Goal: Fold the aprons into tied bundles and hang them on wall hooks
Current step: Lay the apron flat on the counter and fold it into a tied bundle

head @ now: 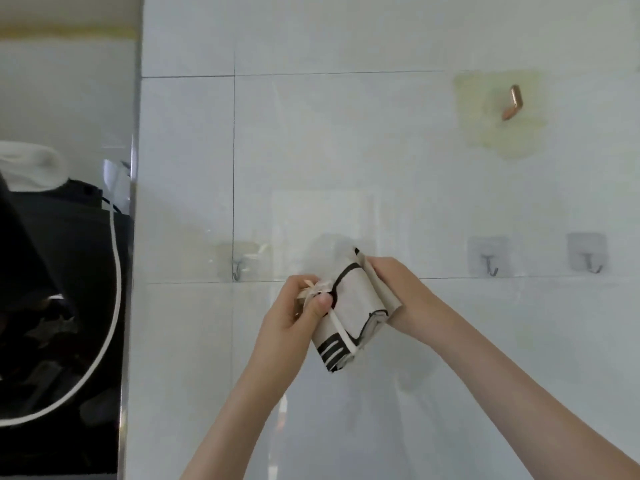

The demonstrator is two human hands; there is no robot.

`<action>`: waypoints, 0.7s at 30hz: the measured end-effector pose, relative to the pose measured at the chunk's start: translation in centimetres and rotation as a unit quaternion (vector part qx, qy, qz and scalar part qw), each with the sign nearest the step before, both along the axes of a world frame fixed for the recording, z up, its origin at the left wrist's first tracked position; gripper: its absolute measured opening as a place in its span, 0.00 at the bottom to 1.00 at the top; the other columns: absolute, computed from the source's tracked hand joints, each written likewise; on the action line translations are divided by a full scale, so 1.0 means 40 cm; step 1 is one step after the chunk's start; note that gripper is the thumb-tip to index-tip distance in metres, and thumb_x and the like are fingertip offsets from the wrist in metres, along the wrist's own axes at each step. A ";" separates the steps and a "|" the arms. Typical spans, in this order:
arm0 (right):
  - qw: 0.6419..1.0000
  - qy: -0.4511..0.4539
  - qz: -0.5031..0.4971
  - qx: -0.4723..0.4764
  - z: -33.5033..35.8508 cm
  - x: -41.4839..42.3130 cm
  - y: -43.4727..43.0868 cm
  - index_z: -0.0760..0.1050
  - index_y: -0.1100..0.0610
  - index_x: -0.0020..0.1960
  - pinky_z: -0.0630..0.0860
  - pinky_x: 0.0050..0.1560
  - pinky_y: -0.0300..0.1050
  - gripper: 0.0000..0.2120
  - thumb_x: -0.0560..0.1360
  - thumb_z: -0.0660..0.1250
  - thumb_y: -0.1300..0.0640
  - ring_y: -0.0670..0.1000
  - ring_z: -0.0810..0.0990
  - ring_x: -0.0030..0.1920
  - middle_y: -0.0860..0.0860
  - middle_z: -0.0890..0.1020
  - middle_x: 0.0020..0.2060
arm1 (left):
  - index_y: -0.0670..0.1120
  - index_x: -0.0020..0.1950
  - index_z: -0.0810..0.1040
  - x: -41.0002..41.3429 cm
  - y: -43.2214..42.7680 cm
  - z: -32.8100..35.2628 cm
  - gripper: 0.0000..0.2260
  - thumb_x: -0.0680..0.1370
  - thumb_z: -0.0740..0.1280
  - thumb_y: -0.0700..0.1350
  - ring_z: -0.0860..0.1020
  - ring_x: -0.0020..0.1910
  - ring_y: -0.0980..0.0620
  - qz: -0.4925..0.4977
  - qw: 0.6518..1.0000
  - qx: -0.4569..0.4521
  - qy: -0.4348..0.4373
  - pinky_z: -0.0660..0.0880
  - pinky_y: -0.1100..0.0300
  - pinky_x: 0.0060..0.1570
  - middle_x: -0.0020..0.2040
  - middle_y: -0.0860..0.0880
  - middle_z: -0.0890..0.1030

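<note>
Two bare forearms rise from the bottom edge, cut off short of the elbows. The left hand curls round the upper left corner of the bundle, its thumb pressed on the tie. The right hand grips the right edge, its fingers hidden behind the cloth.

The tiled wall fills most of the view. At far left a dark recess holds shapes too dim to make out, and a white cord loops across it.

The bundle is held tilted just in front of the wall. It is cream cloth folded thick, with black outlines and black bars near its lower end. It covers the foot of a clear pad, hiding whatever is fixed there.

A row of hooks runs at hand height: a left hook, then a near hook and a far hook right of the hands. A copper hook sits higher.

The cream tie is bowed at the thumb and runs down the bundle.
</note>
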State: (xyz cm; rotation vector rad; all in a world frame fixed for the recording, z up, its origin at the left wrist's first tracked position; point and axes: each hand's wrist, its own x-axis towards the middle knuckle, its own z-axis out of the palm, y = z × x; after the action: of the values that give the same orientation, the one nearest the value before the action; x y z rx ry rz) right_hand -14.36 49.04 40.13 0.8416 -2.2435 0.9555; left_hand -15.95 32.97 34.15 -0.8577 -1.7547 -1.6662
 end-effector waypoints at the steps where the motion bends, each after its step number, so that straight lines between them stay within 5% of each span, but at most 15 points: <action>1: 1.000 0.025 -0.013 -0.010 0.017 -0.011 0.003 0.65 0.52 0.32 0.63 0.32 0.36 0.17 0.78 0.61 0.63 0.41 0.66 0.28 0.42 0.71 0.27 | 0.54 0.52 0.77 -0.011 0.013 0.024 0.03 0.79 0.66 0.49 0.79 0.42 0.58 -0.002 1.000 0.013 0.003 0.72 0.68 0.41 0.40 0.57 0.81; 5: 0.996 0.036 -0.055 -0.064 0.047 -0.052 0.021 0.65 0.50 0.31 0.63 0.25 0.30 0.19 0.76 0.61 0.66 0.38 0.68 0.23 0.38 0.73 0.22 | 0.50 0.40 0.74 -0.034 0.064 0.070 0.10 0.81 0.62 0.49 0.70 0.32 0.57 0.082 0.997 -0.010 0.011 0.64 0.64 0.33 0.31 0.56 0.72; 8: 0.993 0.000 -0.083 -0.083 0.047 -0.076 0.028 0.66 0.54 0.31 0.65 0.21 0.34 0.17 0.75 0.60 0.69 0.41 0.67 0.18 0.46 0.71 0.19 | 0.50 0.34 0.68 -0.046 0.085 0.076 0.15 0.80 0.63 0.48 0.64 0.29 0.58 0.113 0.994 -0.007 0.002 0.59 0.67 0.28 0.28 0.57 0.66; 11: 0.989 -0.052 -0.060 -0.127 0.040 -0.090 0.027 0.70 0.58 0.33 0.68 0.20 0.41 0.14 0.76 0.59 0.68 0.53 0.72 0.18 0.48 0.72 0.17 | 0.48 0.35 0.67 -0.048 0.091 0.073 0.15 0.80 0.63 0.48 0.63 0.29 0.58 0.136 0.991 -0.008 0.008 0.59 0.66 0.28 0.27 0.58 0.65; 15: 0.974 -0.101 -0.017 -0.204 0.028 -0.099 0.011 0.71 0.55 0.29 0.68 0.25 0.44 0.18 0.77 0.60 0.64 0.54 0.71 0.20 0.49 0.71 0.17 | 0.46 0.36 0.66 -0.039 0.089 0.058 0.15 0.81 0.62 0.49 0.63 0.28 0.58 0.172 0.985 -0.019 0.010 0.60 0.66 0.27 0.27 0.57 0.66; 18: 0.967 -0.078 0.015 -0.241 0.001 -0.097 0.009 0.69 0.55 0.30 0.67 0.29 0.40 0.14 0.74 0.62 0.61 0.50 0.69 0.25 0.49 0.72 0.23 | 0.45 0.36 0.64 -0.029 0.092 0.042 0.17 0.81 0.61 0.51 0.62 0.28 0.57 0.208 0.977 -0.046 0.017 0.60 0.64 0.28 0.29 0.54 0.65; 21: 0.959 -0.028 0.063 -0.276 -0.038 -0.094 0.023 0.79 0.55 0.42 0.73 0.39 0.45 0.08 0.73 0.63 0.64 0.49 0.78 0.38 0.52 0.82 0.38 | 0.47 0.35 0.63 -0.025 0.096 0.020 0.18 0.80 0.62 0.53 0.62 0.27 0.56 0.234 0.972 -0.033 0.008 0.60 0.64 0.28 0.26 0.56 0.64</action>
State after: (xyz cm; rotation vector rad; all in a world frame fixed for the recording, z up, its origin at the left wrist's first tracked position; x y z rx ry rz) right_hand -18.10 49.94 38.62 0.7059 -1.8273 1.5825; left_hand -16.96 36.81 34.95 -0.4316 -1.8343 -1.2916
